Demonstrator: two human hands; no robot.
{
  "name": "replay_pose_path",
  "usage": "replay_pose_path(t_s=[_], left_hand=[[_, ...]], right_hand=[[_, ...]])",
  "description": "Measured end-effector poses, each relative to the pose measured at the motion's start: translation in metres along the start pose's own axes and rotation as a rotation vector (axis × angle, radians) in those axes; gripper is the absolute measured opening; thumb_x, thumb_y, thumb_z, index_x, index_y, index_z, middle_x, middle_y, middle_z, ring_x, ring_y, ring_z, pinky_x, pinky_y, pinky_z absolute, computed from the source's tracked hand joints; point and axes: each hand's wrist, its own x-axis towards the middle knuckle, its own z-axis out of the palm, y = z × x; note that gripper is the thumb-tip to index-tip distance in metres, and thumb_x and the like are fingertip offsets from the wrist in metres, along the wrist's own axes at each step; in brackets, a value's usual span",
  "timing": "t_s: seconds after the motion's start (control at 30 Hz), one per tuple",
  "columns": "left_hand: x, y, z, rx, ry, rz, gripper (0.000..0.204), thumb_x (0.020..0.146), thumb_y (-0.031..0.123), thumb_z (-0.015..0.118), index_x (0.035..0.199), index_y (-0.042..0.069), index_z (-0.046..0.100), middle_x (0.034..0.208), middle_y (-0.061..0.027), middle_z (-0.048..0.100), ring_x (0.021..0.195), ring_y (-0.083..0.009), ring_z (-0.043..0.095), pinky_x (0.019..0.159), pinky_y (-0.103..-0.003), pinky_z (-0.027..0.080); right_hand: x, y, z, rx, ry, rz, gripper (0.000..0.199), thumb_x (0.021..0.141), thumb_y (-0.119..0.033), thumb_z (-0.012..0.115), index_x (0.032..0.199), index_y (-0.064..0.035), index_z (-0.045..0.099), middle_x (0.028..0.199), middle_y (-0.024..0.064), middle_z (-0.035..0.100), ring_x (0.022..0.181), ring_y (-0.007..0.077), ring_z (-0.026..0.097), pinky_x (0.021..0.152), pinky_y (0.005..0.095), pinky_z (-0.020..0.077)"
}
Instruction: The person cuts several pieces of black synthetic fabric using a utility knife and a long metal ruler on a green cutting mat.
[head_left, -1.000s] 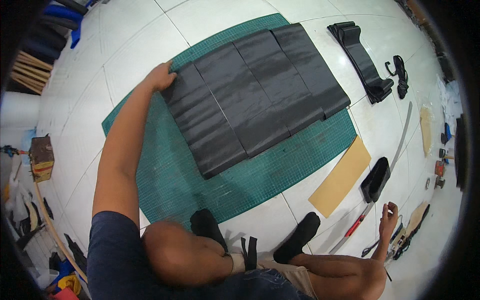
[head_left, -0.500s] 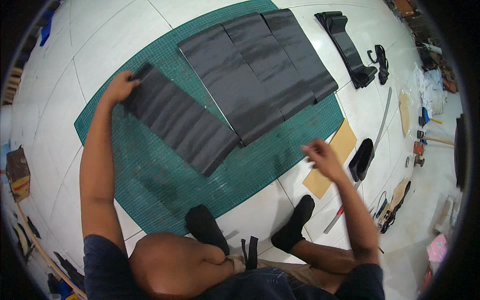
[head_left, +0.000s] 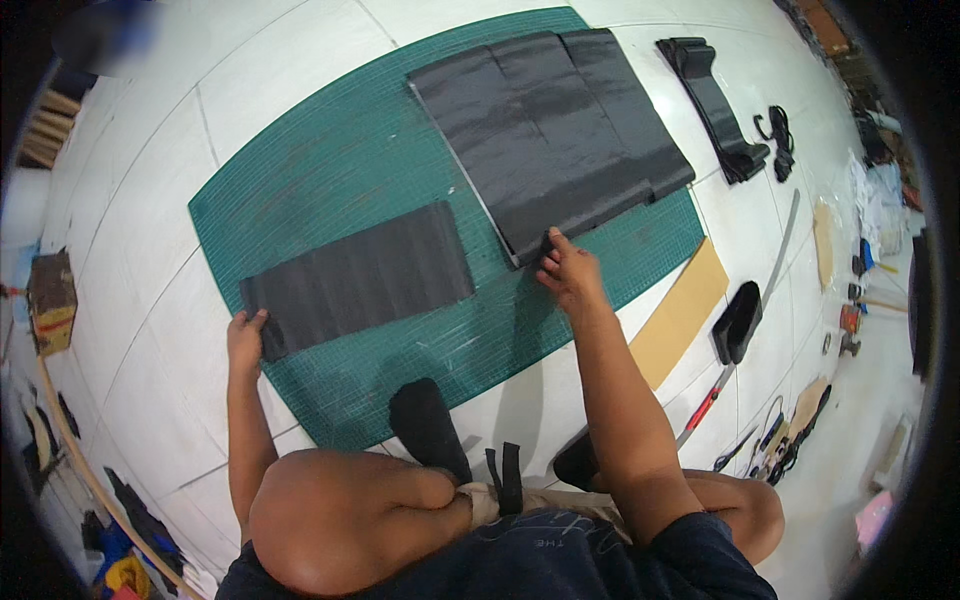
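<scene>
My left hand [head_left: 246, 340] grips the left end of a loose rectangular black strip [head_left: 360, 280], which looks like leather or vinyl with faint ripples across it. The strip lies over the green cutting mat [head_left: 320, 150]. My right hand [head_left: 570, 272] pinches the near edge of a large black panel [head_left: 560, 130], close to its near left corner. Several overlapping strips seem to make up that panel, and a pale edge shows along its left side. A gap of green mat separates the strip from the panel.
Right of the mat lie a tan board [head_left: 682, 312], a folded black piece [head_left: 712, 110], a coiled black cord [head_left: 782, 145], a black brush-like block [head_left: 738, 322], a metal ruler [head_left: 783, 245] and a red-handled tool [head_left: 706, 408]. My socked foot [head_left: 428, 420] rests at the mat's near edge.
The loose strip has turned and come nearer, its left end moving toward me with my left hand. My right hand has moved left from above the tan board to the large panel's near edge.
</scene>
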Motion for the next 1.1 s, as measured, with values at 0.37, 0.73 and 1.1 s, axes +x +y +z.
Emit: replay_pose_path(t_s=[0.37,0.73,1.1], left_hand=[[-0.022,-0.013,-0.001,-0.053,0.043,0.057,0.025,0.095,0.012,0.060,0.114,-0.005,0.060,0.103,-0.0126,0.069,0.090,-0.0204,0.065,0.083,-0.032,0.049],[-0.010,-0.025,0.008,0.539,0.446,0.206,0.051,0.089,0.019,0.070,0.132,-0.003,0.051,0.119,-0.0201,0.061,0.107,-0.0293,0.062,0.094,-0.038,0.048],[-0.025,0.120,0.094,0.066,-0.009,0.515,0.050,0.090,0.032,0.070,0.128,0.000,0.058,0.120,-0.0150,0.063,0.109,-0.0247,0.060,0.093,-0.036,0.048]], right_hand=[[0.011,-0.003,0.010,0.130,0.013,-0.012,0.062,0.088,-0.027,0.076,0.127,0.0101,0.046,0.119,0.0159,0.051,0.102,0.0276,0.056,0.093,0.0477,0.0526],[0.015,-0.011,0.032,-0.189,0.190,-0.753,0.037,0.086,-0.018,0.063,0.113,0.0075,0.056,0.104,0.0176,0.065,0.094,0.0311,0.062,0.090,0.0396,0.0466],[-0.122,-0.184,0.074,-0.480,-0.358,-1.148,0.031,0.088,-0.021,0.062,0.107,0.0039,0.062,0.089,0.0119,0.068,0.080,0.0194,0.064,0.075,0.0342,0.0508]])
